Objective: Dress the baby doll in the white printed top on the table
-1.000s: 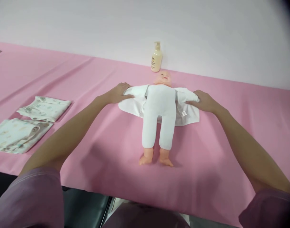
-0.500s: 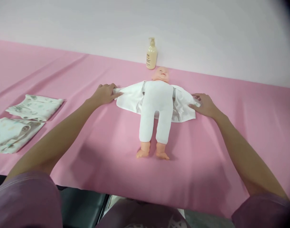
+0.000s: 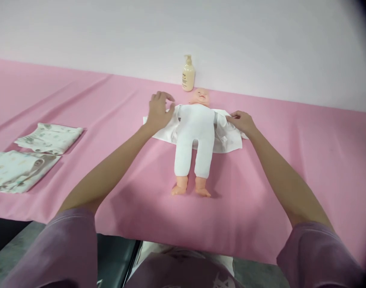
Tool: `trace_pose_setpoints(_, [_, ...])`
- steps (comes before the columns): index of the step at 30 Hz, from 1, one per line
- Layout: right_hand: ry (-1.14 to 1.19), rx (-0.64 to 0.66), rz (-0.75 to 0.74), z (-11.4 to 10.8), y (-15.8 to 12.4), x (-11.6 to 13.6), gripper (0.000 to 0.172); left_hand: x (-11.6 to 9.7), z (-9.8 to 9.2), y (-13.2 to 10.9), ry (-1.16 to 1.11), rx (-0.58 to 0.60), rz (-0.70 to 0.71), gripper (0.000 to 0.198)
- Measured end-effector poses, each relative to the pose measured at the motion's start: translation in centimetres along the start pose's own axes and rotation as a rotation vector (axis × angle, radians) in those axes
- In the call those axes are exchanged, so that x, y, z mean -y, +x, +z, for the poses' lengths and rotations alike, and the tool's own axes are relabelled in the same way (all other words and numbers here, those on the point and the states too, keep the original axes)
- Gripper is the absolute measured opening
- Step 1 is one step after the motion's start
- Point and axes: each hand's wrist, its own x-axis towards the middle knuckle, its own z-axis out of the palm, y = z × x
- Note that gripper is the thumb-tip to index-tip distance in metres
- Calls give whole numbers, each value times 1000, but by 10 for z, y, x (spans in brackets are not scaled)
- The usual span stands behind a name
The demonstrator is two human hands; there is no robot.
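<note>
Plain whitish wall [image 3: 81, 32] fills the top of the frame, above a pink-covered surface [image 3: 177, 224]. At centre, a baby doll with a white cloth body [image 3: 196, 124] lies face up on an opened white fabric garment [image 3: 231, 142]. Over the garment's left part in the frame, the left hand [image 3: 160, 110] has its fingers spread and curved, holding nothing. At its right part, the right hand [image 3: 243, 121] has bent fingers; whether they pinch cloth, I cannot tell. One cream pump bottle [image 3: 188, 77] stands at upper centre; two folded, printed white cloths [image 3: 52, 138] lie at left.
</note>
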Motion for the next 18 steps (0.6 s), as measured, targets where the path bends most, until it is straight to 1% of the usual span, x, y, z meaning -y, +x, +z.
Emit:
trace_pose_setpoints(2, [112,6,79,1,10,5,34,-40,16,12,-22,45,104,58])
trace_pose_setpoints(5, [221,28,118,4,21,5,37,-94,52,32,-45,145,304,47])
trace_pose_setpoints(7, [271,29,109,5,25,3,43,-122,81,49,-50,226,407,41])
trace_pose_setpoints(9, [296,34,98,4,25,0,49,-142,108,68,-34,319,416,41])
trace_pose_setpoints(11, [310,52,98,0,19,-4,56,-153,130,86,-23,478,363,41])
trace_pose_setpoints(13, [307,78,115,-8,9,-10,63,-155,144,100,-58,643,311,43])
trace_pose_setpoints(14, [289,85,125,-13,1,-14,64,-154,150,105,-94,689,295,44])
trace_pose_setpoints(15, [251,85,128,-18,-8,-19,62,-152,154,108,-133,697,283,45])
trace_pose_setpoints(18, [3,104,77,-32,-42,-35,45,-146,162,110,-211,590,253,49])
